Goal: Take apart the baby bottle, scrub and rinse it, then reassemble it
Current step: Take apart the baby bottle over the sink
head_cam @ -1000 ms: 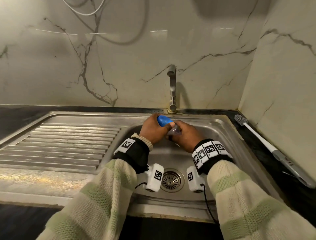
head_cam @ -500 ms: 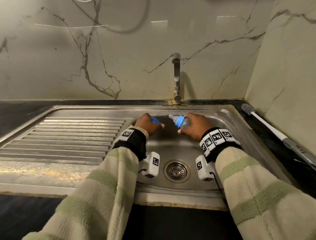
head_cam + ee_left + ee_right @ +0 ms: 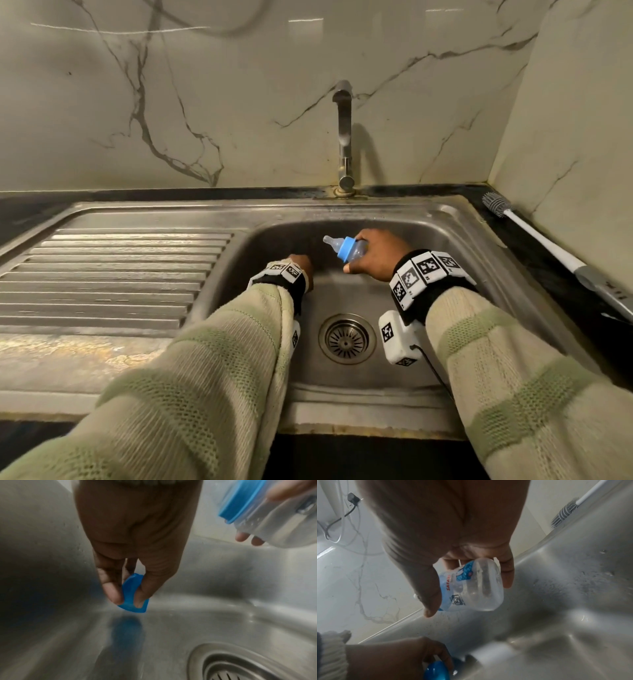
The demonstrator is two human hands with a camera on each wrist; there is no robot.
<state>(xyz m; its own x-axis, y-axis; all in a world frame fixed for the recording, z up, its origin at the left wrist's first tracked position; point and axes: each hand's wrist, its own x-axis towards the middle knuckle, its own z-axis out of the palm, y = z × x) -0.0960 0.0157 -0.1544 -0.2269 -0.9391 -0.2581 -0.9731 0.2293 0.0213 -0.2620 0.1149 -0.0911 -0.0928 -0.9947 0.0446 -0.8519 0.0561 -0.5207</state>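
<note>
My right hand [image 3: 371, 255] grips a small clear baby bottle [image 3: 356, 250] [image 3: 471, 586] over the sink basin, its blue collar [image 3: 346, 249] and clear teat [image 3: 330, 242] pointing left. The bottle [image 3: 283, 520] also shows at the upper right of the left wrist view. My left hand [image 3: 301, 265] reaches low into the basin and pinches the blue cap [image 3: 133, 595] between thumb and fingers, just above the steel floor. A bit of that cap [image 3: 436, 670] shows under the left hand in the right wrist view.
The steel sink [image 3: 455, 222] has a drain strainer [image 3: 346, 339] near its front and a tap [image 3: 343, 137] behind. A ribbed draining board [image 3: 113, 274] lies to the left. A bottle brush [image 3: 534, 236] rests on the dark counter at the right, along the marble wall.
The hands were together at the bottle a second ago. The left hand pulled the blue cap off and has lowered it to the basin's left side; the right hand keeps the bottle.
</note>
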